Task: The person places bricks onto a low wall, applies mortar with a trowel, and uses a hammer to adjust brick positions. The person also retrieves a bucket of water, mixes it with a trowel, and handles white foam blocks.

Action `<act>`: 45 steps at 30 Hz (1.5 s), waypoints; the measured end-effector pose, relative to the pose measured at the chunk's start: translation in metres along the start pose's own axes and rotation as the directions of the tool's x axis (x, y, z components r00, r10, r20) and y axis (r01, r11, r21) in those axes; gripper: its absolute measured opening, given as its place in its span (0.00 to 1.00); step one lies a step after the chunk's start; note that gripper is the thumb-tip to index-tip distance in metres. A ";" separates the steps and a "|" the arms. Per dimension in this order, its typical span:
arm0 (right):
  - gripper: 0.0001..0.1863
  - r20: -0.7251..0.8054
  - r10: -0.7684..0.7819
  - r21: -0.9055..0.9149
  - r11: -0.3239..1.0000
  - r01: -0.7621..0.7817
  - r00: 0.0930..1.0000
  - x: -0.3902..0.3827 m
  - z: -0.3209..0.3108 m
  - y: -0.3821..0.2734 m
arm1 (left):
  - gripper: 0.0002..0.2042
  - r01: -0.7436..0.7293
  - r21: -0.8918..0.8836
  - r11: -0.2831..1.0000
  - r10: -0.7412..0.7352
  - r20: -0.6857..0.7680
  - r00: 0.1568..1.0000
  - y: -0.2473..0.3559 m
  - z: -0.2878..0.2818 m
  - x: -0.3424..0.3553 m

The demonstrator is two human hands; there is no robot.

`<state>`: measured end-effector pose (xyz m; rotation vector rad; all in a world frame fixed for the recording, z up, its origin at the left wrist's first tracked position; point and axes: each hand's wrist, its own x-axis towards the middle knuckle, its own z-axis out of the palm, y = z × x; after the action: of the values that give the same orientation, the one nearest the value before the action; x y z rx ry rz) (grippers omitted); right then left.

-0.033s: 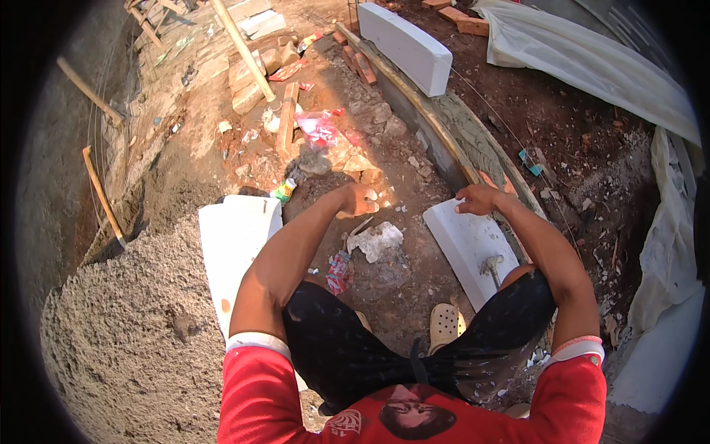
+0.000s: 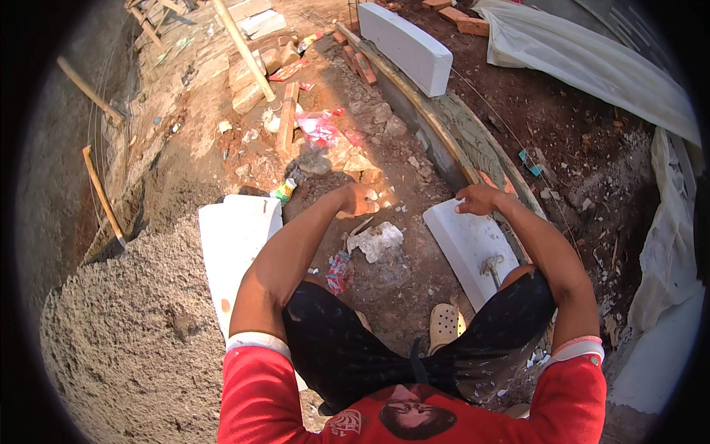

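My left hand [image 2: 358,200] hangs over the dirt ground between my knees, its fingers loosely bent and apart, with nothing visible in it. My right hand [image 2: 478,200] is at the far end of a white block [image 2: 464,240] lying by my right knee. Its fingers are bent and apart; whether they touch the block I cannot tell. On that block rests a hammer-like tool [image 2: 492,266], its handle partly hidden by my leg. Another white block [image 2: 240,233] lies beyond my left forearm, which covers part of it. A whitish lump [image 2: 377,241] sits on the ground between my hands.
A low wall topped with wet mortar [image 2: 473,133] runs along the right, edged by a wooden strip [image 2: 425,111]. One white block [image 2: 407,46] stands on it. A taut string [image 2: 510,126] passes beside it. Rough grey mortar [image 2: 140,325] lies left; a wooden pole [image 2: 242,48] stands ahead.
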<state>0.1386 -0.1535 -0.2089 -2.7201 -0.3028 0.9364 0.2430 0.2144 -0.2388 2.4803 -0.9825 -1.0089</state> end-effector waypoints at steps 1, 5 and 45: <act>0.34 0.018 -0.007 0.001 1.000 0.007 1.000 0.000 -0.001 -0.001 | 0.33 -0.011 0.003 1.000 0.011 -0.001 1.000 0.002 -0.002 -0.001; 0.34 0.018 0.002 0.006 1.000 -0.003 1.000 -0.001 -0.005 -0.003 | 0.33 -0.010 0.031 0.999 0.010 0.014 1.000 0.006 -0.007 -0.002; 0.33 -0.005 -0.022 -0.018 1.000 0.022 1.000 0.011 0.008 0.009 | 0.33 -0.020 0.073 0.997 0.017 0.036 0.999 0.005 -0.008 0.007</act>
<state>0.1430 -0.1581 -0.2235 -2.7290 -0.3411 0.9252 0.2498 0.2057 -0.2343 2.5153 -1.0698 -1.0326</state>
